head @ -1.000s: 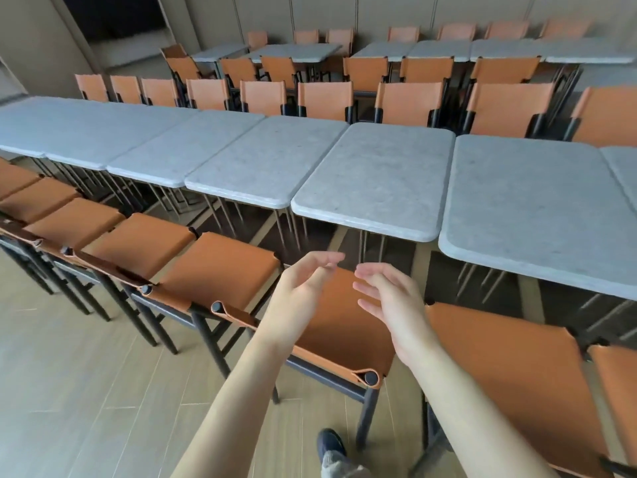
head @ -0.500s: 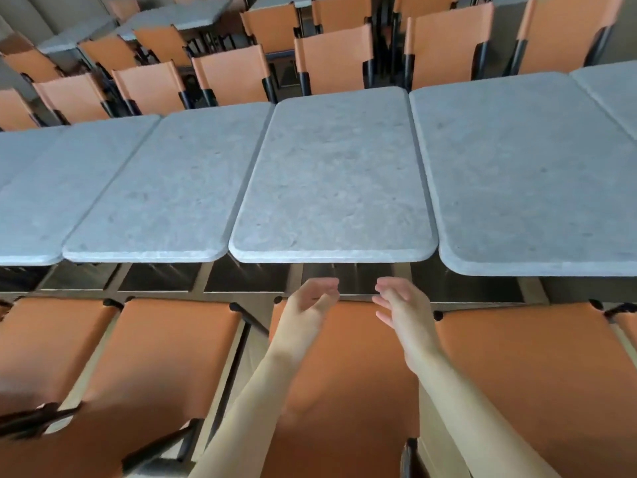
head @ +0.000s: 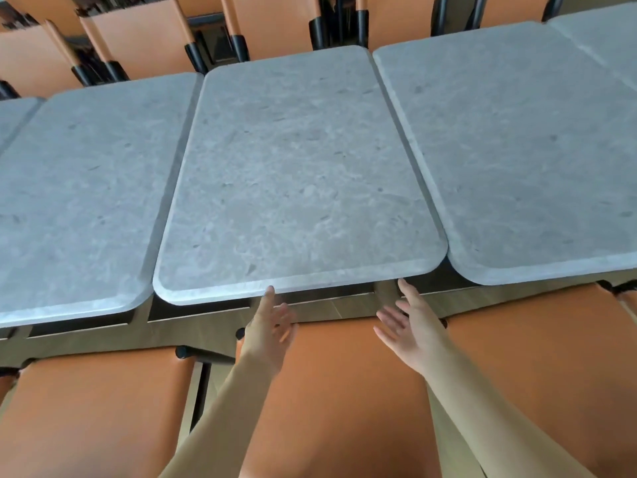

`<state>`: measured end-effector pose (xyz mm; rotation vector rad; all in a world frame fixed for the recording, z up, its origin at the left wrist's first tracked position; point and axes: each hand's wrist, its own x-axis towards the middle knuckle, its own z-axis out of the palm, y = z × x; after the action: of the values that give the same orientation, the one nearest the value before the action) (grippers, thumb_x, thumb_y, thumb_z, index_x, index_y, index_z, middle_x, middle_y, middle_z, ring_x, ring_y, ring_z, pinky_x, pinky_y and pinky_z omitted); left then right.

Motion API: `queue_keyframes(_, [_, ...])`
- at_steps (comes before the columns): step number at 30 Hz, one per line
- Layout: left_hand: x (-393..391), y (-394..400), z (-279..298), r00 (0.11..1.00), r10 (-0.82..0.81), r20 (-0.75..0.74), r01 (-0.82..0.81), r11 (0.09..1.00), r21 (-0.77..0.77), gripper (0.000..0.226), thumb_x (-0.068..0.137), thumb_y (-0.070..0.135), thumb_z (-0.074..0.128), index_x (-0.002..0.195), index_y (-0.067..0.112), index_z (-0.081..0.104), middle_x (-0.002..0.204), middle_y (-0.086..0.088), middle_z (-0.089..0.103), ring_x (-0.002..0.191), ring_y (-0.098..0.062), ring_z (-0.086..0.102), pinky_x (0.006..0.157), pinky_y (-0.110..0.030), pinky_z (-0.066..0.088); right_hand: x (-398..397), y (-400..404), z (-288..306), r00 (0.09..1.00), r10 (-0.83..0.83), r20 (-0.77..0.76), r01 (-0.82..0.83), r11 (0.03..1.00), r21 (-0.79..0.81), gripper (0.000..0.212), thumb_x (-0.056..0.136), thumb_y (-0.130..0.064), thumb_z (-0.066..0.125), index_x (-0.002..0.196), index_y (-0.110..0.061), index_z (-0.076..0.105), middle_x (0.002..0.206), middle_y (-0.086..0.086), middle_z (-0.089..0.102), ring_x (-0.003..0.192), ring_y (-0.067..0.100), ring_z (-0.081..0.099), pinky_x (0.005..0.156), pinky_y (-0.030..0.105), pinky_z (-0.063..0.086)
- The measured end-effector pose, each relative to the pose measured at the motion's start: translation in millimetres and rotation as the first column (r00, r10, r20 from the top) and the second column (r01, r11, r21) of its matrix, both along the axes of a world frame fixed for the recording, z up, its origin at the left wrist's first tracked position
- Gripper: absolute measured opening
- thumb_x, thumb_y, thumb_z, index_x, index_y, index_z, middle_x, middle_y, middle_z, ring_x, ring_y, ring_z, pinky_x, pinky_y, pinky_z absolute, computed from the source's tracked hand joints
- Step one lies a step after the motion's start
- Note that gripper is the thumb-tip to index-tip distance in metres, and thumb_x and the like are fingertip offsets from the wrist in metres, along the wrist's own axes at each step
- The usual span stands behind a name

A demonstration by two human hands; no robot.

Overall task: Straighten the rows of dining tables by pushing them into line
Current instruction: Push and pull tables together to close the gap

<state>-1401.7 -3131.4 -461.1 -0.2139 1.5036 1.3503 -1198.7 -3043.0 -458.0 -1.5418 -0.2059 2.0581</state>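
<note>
neither hand has hold of anything. the left hand (head: pixel 267 334) reaches forward with fingers straight and loosely spread, and one fingertip (head: pixel 269 290) is at the near edge of the middle table (head: pixel 300 174); it looks to be touching the rim, though i cannot tell for sure. the right hand (head: pixel 412 331) is likewise spread with straight fingers, its longest finger pointing toward 12 o'clock and ending just below the table's near right corner, with a thin strip of shadow between them, so it appears just short of contact.

the middle table is a grey stone-look slab with rounded corners, filling the centre of the view. at its 9 o'clock sits the left table (head: pixel 79 201), edge to edge with it, and its near edge lies lower in the frame than the middle one's. at 3 o'clock is the right table (head: pixel 524 150), also close alongside, with its near edge roughly level with the middle table's. a further tabletop (head: pixel 606 39) shows at about 2 o'clock.

both forearms pass over an orange chair seat (head: pixel 337 391) at 6 o'clock. another orange seat (head: pixel 96 415) lies at 8 o'clock and one more (head: pixel 551 357) at 4 o'clock. orange chair backs (head: pixel 144 39) with black frames line the far side of the tables, from 10 to 1 o'clock.
</note>
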Motion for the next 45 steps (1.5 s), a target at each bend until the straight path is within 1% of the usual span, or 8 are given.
queue_keyframes(4, [-20.4,23.5,-16.6,0.962,0.186,0.199,-0.217,0.965,0.147,0.068,0.099,0.057,0.051,0.151,0.013,0.041,0.152,-0.006,0.048,0.145,-0.024,0.041,0.108,-0.034,0.038,-32.0,26.7,-21.4,0.995,-0.050,-0.081,0.054,0.997,0.047,0.083,0.087,-0.054,0.072,0.153,-0.019,0.036,0.146,0.012,0.050,0.136,0.026,0.050,0.112,0.050,0.043])
queue_keyframes(6, [-32.3,30.1,-25.1,0.914,0.278,0.296,-0.341,0.921,0.189,0.061,0.095,0.052,0.062,0.143,0.016,0.049,0.145,-0.003,0.055,0.136,-0.022,0.051,0.111,-0.032,0.040,-50.4,36.3,-30.6,0.985,-0.054,-0.163,0.070,0.993,0.093,0.073,0.086,-0.055,0.072,0.148,-0.026,0.047,0.145,0.008,0.055,0.136,0.025,0.051,0.114,0.048,0.042])
queue_keyframes(10, [-47.2,35.1,-55.8,0.888,0.357,0.289,-0.428,0.872,0.239,0.054,0.091,0.043,0.072,0.135,0.017,0.055,0.132,-0.004,0.063,0.120,-0.021,0.062,0.111,-0.037,0.046,-78.0,41.0,-52.5,0.971,-0.108,-0.211,0.133,0.986,0.104,0.052,0.084,-0.047,0.078,0.130,-0.027,0.063,0.126,0.003,0.070,0.118,0.024,0.065,0.110,0.047,0.048])
queue_keyframes(15, [-64.1,42.7,-70.8,0.908,0.336,0.251,-0.411,0.836,0.364,0.044,0.091,0.042,0.072,0.126,0.017,0.067,0.118,-0.006,0.075,0.106,-0.024,0.073,0.100,-0.042,0.054,-89.7,44.7,-67.5,0.931,-0.209,-0.298,0.252,0.961,0.115,0.049,0.084,-0.037,0.080,0.126,-0.016,0.065,0.116,0.008,0.075,0.113,0.028,0.069,0.106,0.049,0.051])
queue_keyframes(23, [-69.3,42.7,-70.3,0.914,0.348,0.210,-0.400,0.863,0.310,0.023,0.087,0.028,0.078,0.106,0.015,0.072,0.094,0.000,0.080,0.082,-0.014,0.077,0.081,-0.030,0.061,-87.0,41.1,-73.8,0.903,-0.227,-0.364,0.291,0.948,0.131,0.041,0.087,-0.026,0.079,0.123,-0.010,0.066,0.110,0.011,0.077,0.110,0.029,0.071,0.100,0.046,0.055])
queue_keyframes(28, [-71.0,40.4,-69.7,0.923,0.316,0.218,-0.376,0.859,0.348,0.021,0.088,0.027,0.078,0.103,0.014,0.071,0.094,-0.002,0.080,0.082,-0.015,0.077,0.079,-0.031,0.061,-88.1,37.3,-71.7,0.917,-0.198,-0.346,0.269,0.948,0.171,0.041,0.089,-0.026,0.077,0.124,-0.010,0.064,0.109,0.012,0.077,0.109,0.028,0.070,0.101,0.046,0.055])
queue_keyframes(33, [-71.8,37.2,-69.2,0.919,0.317,0.233,-0.383,0.857,0.345,0.038,0.082,0.028,0.083,0.114,0.013,0.070,0.100,-0.003,0.079,0.088,-0.018,0.077,0.090,-0.035,0.060,-85.6,33.1,-62.0,0.922,-0.193,-0.336,0.266,0.946,0.185,0.043,0.086,-0.021,0.080,0.122,-0.006,0.062,0.111,0.013,0.074,0.106,0.029,0.071,0.101,0.047,0.055])
queue_keyframes(45, [-55.7,7.0,-75.2,0.925,0.305,0.226,-0.372,0.843,0.387,0.040,0.087,0.027,0.078,0.124,0.014,0.069,0.111,-0.002,0.077,0.097,-0.016,0.076,0.080,-0.031,0.062,-68.3,5.2,-65.9,0.925,-0.175,-0.338,0.237,0.960,0.151,0.033,0.090,-0.021,0.077,0.116,-0.006,0.064,0.115,0.015,0.073,0.111,0.030,0.068,0.104,0.047,0.053])
